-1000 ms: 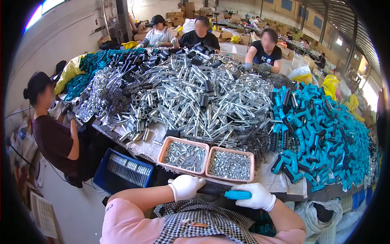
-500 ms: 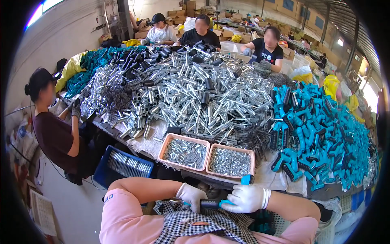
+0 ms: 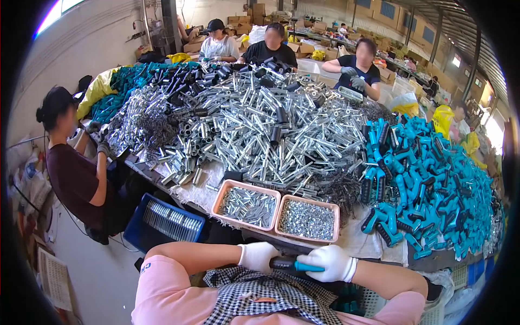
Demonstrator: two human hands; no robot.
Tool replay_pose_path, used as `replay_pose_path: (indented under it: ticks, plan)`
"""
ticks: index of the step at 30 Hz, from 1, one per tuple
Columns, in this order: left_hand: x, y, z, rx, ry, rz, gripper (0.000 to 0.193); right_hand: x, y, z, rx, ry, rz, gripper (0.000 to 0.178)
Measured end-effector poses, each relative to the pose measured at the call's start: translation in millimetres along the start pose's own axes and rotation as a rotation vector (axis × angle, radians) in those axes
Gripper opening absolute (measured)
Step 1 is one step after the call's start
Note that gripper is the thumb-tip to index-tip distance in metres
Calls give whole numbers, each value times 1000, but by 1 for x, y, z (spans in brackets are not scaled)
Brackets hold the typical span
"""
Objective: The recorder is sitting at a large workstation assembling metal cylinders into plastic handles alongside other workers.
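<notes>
In front of my checked apron I hold a teal and black plastic handle (image 3: 307, 267) between both white-gloved hands. My right hand (image 3: 333, 262) is wrapped round its teal part, covering much of it. At the black end, my left hand (image 3: 258, 257) is closed, its fingertips partly hidden. Just beyond my hands, at the table's near edge, stand two pink trays. The left tray (image 3: 218, 210) holds small metal pins, and the right tray (image 3: 277, 223) holds small silvery metal pieces.
A large heap of metal tubes and rods (image 3: 254, 130) covers the table. Many teal and black handles (image 3: 428, 184) are piled at the right. A blue crate (image 3: 135, 238) with metal rods stands lower left. A person (image 3: 76, 168) works at the left, others across the table.
My hands have moved slightly upward and the handle has turned: its teal end no longer sticks up above my right hand. Across the table, the person at right has drawn both hands together.
</notes>
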State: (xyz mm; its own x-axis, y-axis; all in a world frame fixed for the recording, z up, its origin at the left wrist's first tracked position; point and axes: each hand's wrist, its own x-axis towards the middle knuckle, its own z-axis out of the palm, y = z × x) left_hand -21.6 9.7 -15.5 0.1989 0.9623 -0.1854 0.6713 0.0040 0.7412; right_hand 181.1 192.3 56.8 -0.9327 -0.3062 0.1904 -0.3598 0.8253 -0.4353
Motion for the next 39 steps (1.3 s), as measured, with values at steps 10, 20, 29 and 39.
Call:
replay_pose_path:
  ticks: [10,20,29,39]
  plan:
    - [4,12,-95,1065,711,374,14,18,-25,34,2208,459,801,51]
    - [-5,31,-57,662,236,-133,31,5,-37,-16,-192,837,-8,51]
    - [-16,45,-55,374,273,-319,27,8,-38,-1,422,761,66,61]
    - [-12,28,-32,372,251,-61,27,14,-29,-15,339,757,7,59]
